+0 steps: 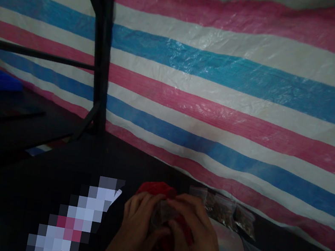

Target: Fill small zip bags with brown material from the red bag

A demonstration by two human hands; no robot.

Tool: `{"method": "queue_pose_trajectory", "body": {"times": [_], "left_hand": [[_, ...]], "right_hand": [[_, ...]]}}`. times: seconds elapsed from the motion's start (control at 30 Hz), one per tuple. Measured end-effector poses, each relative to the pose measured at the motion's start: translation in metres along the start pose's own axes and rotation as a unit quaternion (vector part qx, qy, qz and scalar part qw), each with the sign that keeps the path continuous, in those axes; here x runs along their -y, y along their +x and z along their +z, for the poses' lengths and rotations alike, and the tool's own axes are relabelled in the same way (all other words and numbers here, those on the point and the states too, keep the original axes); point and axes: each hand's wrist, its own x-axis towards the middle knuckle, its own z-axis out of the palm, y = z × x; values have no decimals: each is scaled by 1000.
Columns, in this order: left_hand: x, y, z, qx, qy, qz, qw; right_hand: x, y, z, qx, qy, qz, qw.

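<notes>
Both hands are working low on the dark bench (30, 187): the left hand (137, 224) and right hand (195, 243) are pinching a small clear packet (165, 212) over a red cloth (156, 189), fingers curled closed around it. Filled packets (226, 211) are lying just beyond, so some look done; this one is mid-handling.

Both forearms come up from the bottom edge and meet low in the middle of the view. The left hand (138, 220) is curled, knuckles up, fingers bent inward toward the right. The right hand (196, 234) lies beside it, fingers arched over and touching the left's fingertips, both pinching together.
</notes>
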Motion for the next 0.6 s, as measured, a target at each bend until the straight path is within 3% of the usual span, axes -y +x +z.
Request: {"method": "queue_pose_trajectory", "body": {"times": [0.37, 0.5, 0.6], "left_hand": [[-1, 1, 3, -39, -25, -9, 999], [-8, 2, -3, -75, -57, -17, 995], [-12, 2, -6, -109, -72, -38, 991]], "right_hand": [[-7, 0, -3, 17, 5, 15, 1000], [-2, 2, -4, -5, 20, 17, 1000], [2, 3, -6, -58, 29, 14, 998]]}}
